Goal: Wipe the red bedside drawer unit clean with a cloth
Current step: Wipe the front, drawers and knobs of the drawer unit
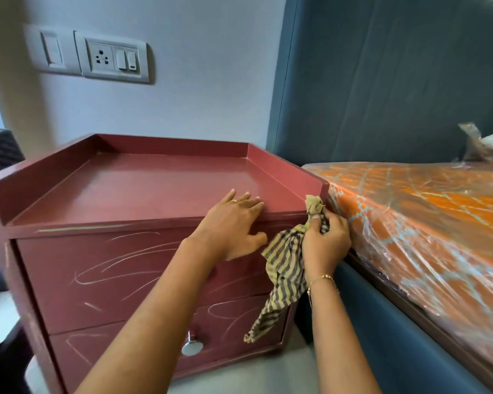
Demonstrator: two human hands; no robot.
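The red bedside drawer unit (131,189) fills the middle of the view, with a raised rim round its top and pale scratch marks on its two drawer fronts. My left hand (234,223) rests on the top's front edge, fingers straight on the surface and thumb down on the front. My right hand (325,240) grips a yellow and dark striped cloth (282,274) at the unit's front right corner. One bunched end of the cloth sticks up above my fingers, and the rest hangs down over the drawer fronts.
A mattress (427,220) wrapped in clear plastic over an orange pattern presses against the unit's right side, on a blue bed frame (387,331). A blue headboard (396,81) rises behind. A socket and switch plate (111,58) sits on the wall. A chrome knob (192,346) projects from the lower drawer.
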